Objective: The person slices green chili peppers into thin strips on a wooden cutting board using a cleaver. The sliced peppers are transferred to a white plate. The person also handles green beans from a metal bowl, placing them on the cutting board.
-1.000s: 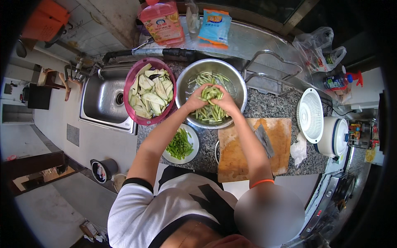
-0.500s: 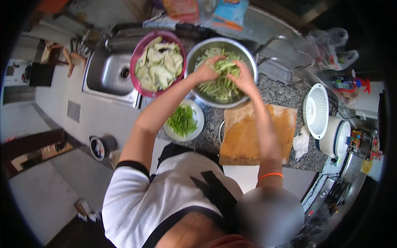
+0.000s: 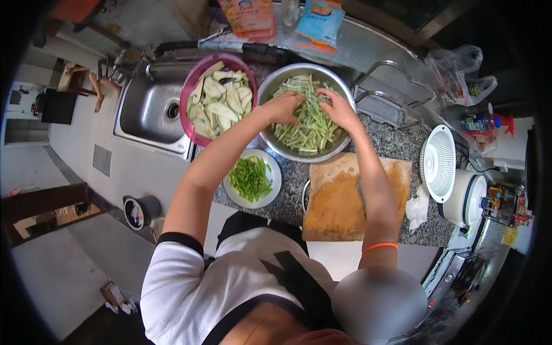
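Note:
Both of my hands are inside a large steel bowl (image 3: 336,82) full of pale green vegetable strips (image 3: 310,133). From the left, my left hand (image 3: 283,108) rests over the strips with its fingers apart. On the other side, my right hand (image 3: 338,110) has its thumb and fingers spread, with an orange band on that forearm. Loose strips lie between the hands, and neither hand is closed round a bunch. Some fingertips are partly hidden among the strips.
Left of the bowl stands a magenta basin (image 3: 186,118) of sliced eggplant (image 3: 221,99), beside the sink (image 3: 146,115). Nearer are a white plate (image 3: 276,172) of chopped green vegetable (image 3: 250,177) and a wooden cutting board (image 3: 333,204). A white strainer basket (image 3: 440,164) leans against a cooker (image 3: 464,198).
My hands have loosened from the bunch of strips they gripped, and their fingers have spread. The strips now lie lower and looser in the bowl. The view has shifted slightly.

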Demonstrator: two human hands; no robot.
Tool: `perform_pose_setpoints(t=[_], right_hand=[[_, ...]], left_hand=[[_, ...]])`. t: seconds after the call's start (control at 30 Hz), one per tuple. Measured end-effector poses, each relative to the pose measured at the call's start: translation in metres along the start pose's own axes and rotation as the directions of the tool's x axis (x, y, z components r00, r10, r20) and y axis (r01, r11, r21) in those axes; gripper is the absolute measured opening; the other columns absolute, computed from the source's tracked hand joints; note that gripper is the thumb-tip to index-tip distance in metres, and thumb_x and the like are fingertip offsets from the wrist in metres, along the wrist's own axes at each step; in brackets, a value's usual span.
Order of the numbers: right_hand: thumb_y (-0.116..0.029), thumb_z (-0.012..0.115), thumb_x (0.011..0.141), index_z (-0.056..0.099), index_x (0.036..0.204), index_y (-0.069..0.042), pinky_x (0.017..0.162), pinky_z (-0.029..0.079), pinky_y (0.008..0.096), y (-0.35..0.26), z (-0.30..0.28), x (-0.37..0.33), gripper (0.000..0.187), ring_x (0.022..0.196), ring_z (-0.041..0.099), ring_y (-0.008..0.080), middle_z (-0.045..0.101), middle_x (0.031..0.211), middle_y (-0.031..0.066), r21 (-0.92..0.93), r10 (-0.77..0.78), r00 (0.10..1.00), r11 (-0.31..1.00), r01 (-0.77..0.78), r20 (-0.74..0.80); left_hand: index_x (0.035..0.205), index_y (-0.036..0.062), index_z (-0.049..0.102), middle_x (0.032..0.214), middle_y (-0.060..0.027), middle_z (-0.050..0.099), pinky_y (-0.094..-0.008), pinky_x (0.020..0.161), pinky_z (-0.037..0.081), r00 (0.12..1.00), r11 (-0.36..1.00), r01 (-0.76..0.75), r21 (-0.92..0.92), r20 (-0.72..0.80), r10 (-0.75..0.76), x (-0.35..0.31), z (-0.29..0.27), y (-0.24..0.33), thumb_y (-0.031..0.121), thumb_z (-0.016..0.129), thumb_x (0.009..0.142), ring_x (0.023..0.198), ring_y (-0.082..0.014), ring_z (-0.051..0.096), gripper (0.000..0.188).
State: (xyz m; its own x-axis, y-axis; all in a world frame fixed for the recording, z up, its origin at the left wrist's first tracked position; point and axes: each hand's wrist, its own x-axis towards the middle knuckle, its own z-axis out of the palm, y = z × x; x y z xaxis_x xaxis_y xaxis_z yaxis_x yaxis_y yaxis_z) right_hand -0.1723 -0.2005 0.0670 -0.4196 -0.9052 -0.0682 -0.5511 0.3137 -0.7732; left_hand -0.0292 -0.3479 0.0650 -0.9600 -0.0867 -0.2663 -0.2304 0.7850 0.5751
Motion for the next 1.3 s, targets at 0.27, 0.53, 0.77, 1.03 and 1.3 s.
perform_pose_setpoints(t=[0.27,0.53,0.77,1.03,1.3], right_hand=[[-0.011,0.054,0.076,0.054,0.110,-0.006,0.087,0.041,0.0403,0.049,0.033,0.060,0.035,0.100,0.050,0.0342,0.053,0.111,0.0152,-0.274,-0.223,0.968,0.944,0.184,-0.116],[-0.027,0.050,0.082,0.046,0.120,-0.014,0.089,0.035,0.0470,0.040,0.065,0.026,0.041,0.108,0.043,0.0329,0.047,0.122,0.0078,-0.371,0.041,0.999,0.928,-0.037,0.002],[-0.032,0.047,0.084,0.043,0.123,-0.015,0.093,0.031,0.0423,0.019,0.073,-0.015,0.043,0.110,0.041,0.0309,0.042,0.128,0.0070,-0.351,0.039,0.991,0.936,0.010,0.131],[-0.024,0.055,0.082,0.039,0.129,-0.017,0.104,0.015,0.0515,-0.026,0.056,-0.067,0.049,0.127,0.021,0.0365,0.024,0.141,0.0038,-0.388,0.152,0.976,0.918,-0.081,0.157],[-0.032,0.055,0.080,0.059,0.104,-0.005,0.090,0.037,0.0439,-0.002,0.067,-0.090,0.036,0.112,0.041,0.0296,0.050,0.115,0.0154,-0.462,0.049,0.987,0.887,0.026,0.151]], left_hand=[[0.128,0.0106,0.036,0.133,-0.0127,0.034,-0.0410,0.097,0.031,0.909,0.987,-0.018,0.161,-0.409,0.083,0.070,0.017,-0.036,0.039,0.046,0.085,0.118,-0.0337,0.035,0.053],[0.118,0.0150,0.049,0.118,-0.0097,0.046,-0.0402,0.087,0.038,0.912,0.942,-0.003,0.335,-0.386,0.141,0.055,0.040,-0.048,0.040,0.045,0.085,0.106,-0.0302,0.043,0.042],[0.114,0.0142,0.053,0.113,-0.0130,0.051,-0.0462,0.088,0.037,0.984,0.964,0.145,0.224,-0.130,-0.118,0.016,0.043,-0.035,0.046,0.039,0.087,0.106,-0.0330,0.047,0.044],[0.121,0.0127,0.047,0.127,-0.0155,0.042,-0.0464,0.098,0.027,0.978,0.974,0.048,0.220,-0.207,-0.002,-0.024,0.055,-0.005,0.041,0.041,0.087,0.117,-0.0353,0.038,0.044],[0.126,0.0136,0.041,0.133,-0.0157,0.034,-0.0433,0.101,0.025,0.930,0.965,0.024,0.260,-0.359,0.073,-0.042,0.063,0.001,0.025,0.063,0.075,0.123,-0.0340,0.030,0.057]])
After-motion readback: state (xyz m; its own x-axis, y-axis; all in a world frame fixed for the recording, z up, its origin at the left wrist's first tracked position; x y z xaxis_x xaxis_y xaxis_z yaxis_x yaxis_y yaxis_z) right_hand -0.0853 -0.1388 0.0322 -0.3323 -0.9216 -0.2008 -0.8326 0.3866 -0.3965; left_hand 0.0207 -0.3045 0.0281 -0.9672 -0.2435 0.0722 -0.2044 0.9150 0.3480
